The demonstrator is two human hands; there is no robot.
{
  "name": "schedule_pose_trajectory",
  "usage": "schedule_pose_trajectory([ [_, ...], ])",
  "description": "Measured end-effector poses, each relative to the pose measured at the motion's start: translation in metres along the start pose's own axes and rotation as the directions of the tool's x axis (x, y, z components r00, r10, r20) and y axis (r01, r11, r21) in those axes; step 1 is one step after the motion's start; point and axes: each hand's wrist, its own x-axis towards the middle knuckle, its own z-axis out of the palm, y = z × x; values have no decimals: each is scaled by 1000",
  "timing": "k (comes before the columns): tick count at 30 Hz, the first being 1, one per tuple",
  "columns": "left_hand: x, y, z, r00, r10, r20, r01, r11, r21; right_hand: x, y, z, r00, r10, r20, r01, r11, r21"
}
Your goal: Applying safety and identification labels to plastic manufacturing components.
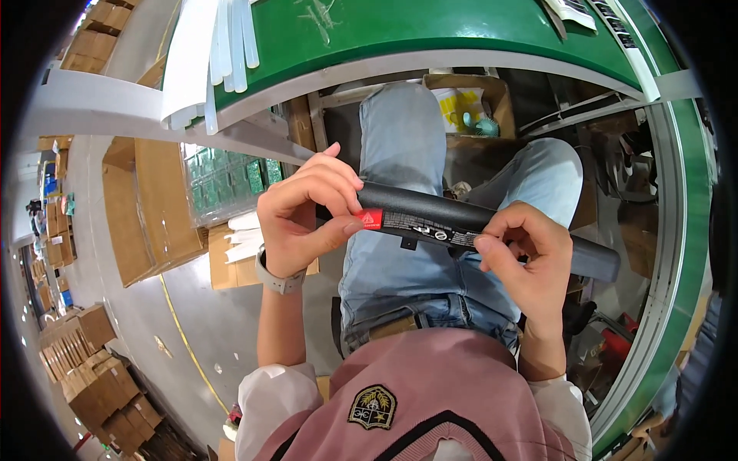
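A long black bar-shaped device [430, 204] is held up over my lap, sloping slightly down to the right; its exact kind I cannot tell. Along its side runs a black label [421, 225] with white print and a red warning patch [371, 220]. My left hand [304, 211] grips the device near its left end, with thumb and index finger at the red patch. Thumb and bent fingers of my right hand [529, 253] pinch at the label's right end. Past that hand the device's greyer end [598, 260] sticks out.
A green-topped bench [430, 27] spans the far side, with translucent strips [231, 46] hanging over its edge at left. Below it stands a cardboard box [500, 100]. An open carton [157, 207] and clear packs of green parts [223, 180] are to the left.
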Motion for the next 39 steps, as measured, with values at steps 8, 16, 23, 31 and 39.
schedule_pose_trajectory([
  [8,-5,2,7,990,-88,-110,80,993,-82,3,-1,4,1000,-13,-27,9,991,-131],
  [16,2,7,1,956,-289,-60,287,957,-38,4,-4,7,998,-57,2,56,973,-223],
  [23,6,5,-8,927,-376,-3,375,925,-66,9,-8,13,988,-142,65,157,913,-376],
  [31,10,12,-11,948,-312,66,309,949,63,10,-10,14,993,-95,69,114,923,-368],
  [39,7,12,-7,969,-243,53,233,961,152,10,-6,15,994,-96,56,110,921,-375],
])
